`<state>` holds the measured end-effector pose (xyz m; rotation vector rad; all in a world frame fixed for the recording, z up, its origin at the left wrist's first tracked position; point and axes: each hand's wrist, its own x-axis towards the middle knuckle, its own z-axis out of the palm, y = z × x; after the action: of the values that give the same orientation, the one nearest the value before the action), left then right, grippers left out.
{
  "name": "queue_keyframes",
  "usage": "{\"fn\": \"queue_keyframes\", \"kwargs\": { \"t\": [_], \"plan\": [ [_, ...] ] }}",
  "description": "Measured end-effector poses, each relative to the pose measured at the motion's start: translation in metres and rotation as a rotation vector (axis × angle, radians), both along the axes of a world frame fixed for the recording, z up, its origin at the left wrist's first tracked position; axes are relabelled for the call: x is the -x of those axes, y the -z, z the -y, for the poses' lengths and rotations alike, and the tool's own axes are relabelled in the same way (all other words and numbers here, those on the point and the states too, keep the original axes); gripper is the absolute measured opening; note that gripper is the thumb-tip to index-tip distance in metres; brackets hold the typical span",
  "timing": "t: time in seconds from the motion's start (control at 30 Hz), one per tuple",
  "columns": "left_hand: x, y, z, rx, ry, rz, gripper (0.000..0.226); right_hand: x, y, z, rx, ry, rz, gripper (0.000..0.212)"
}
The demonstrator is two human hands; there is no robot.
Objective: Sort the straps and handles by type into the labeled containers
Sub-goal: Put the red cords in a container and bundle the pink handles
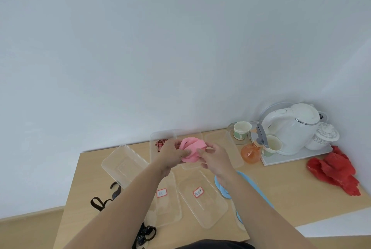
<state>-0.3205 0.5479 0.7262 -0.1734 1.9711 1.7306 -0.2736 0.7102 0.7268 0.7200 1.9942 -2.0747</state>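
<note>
Both my hands hold a coiled pink strap [193, 149] above the middle of the wooden table [281, 184]. My left hand [173, 154] grips its left side and my right hand [213, 157] pinches its right side. Below them stand clear labeled containers: one [202, 198] with a red-bordered label, another [168, 202] to its left partly behind my left forearm. A far container [158, 138] holds a dark red patterned strap [160, 144]. Black straps [100, 202] lie at the left edge, more black straps [145, 234] near the front. A light blue strap [224, 188] lies under my right forearm.
An unlabeled clear container [124, 164] sits at the left, another [226, 148] at the back right. A white kettle [291, 128], cups, an orange bottle [251, 153] and a lidded white jar stand on a tray at the far right. Red fabric [335, 170] lies beside it.
</note>
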Motion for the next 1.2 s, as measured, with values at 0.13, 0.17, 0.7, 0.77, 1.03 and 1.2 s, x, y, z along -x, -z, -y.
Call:
{"fn": "queue_keyframes", "kwargs": {
  "t": [0.13,0.17,0.7,0.77,1.03,1.2],
  "plan": [
    [0.025,0.011,0.001,0.22,0.157,0.002,0.036,-0.008,0.023,-0.005,-0.034,-0.031,0.076,0.037],
    [0.03,0.014,0.0,0.268,0.196,0.015,0.037,-0.008,0.029,-0.007,-0.053,-0.04,0.087,0.04],
    [0.083,0.035,-0.051,0.839,0.857,-0.113,0.023,0.011,0.085,0.0,-0.919,-0.396,-0.339,0.024],
    [0.089,0.04,-0.051,0.863,0.86,-0.135,0.021,0.016,0.091,-0.001,-0.978,-0.449,-0.32,0.028],
    [0.078,0.066,-0.038,1.082,0.616,-0.563,0.073,0.033,0.105,-0.005,-1.104,-0.705,-0.245,0.045],
    [0.071,0.076,-0.028,1.148,0.658,-0.706,0.09,0.035,0.116,-0.002,-1.199,-0.712,-0.284,0.042]
  ]
}}
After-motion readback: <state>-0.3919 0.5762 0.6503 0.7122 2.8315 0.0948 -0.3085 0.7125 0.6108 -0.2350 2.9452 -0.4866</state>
